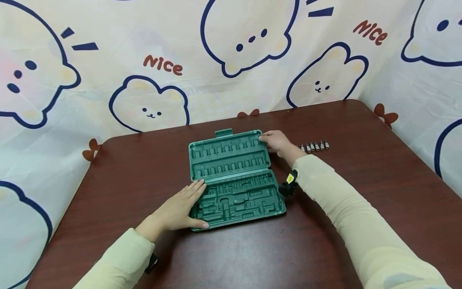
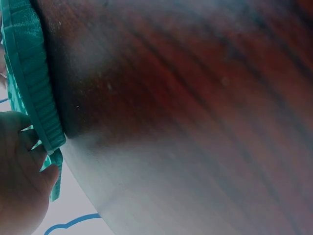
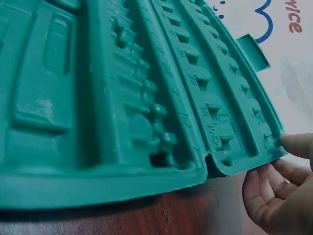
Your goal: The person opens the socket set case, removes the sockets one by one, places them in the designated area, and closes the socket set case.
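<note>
A green plastic tool case [image 1: 240, 200] lies unfolded on the table, its moulded slots bare in both halves. Straight fingers of my left hand [image 1: 177, 209] rest on the case's left side near the hinge, and the thumb lies on the front left corner. At the far right corner, my right hand [image 1: 277, 142] pinches the lid [image 3: 239, 117], thumb on the upper face and fingers underneath. In the left wrist view, only the ribbed outer wall of the case [image 2: 34, 83] and part of the left hand [image 2: 22, 171] show.
Several small metal socket bits [image 1: 317, 146] stand in a row on the brown table [image 1: 144, 172], right of my right hand; the forearm partly hides the row. A cartoon-printed cloth [image 1: 209, 94] hangs behind and beside the table. A latch tab [image 1: 223, 133] sticks up from the lid's far edge.
</note>
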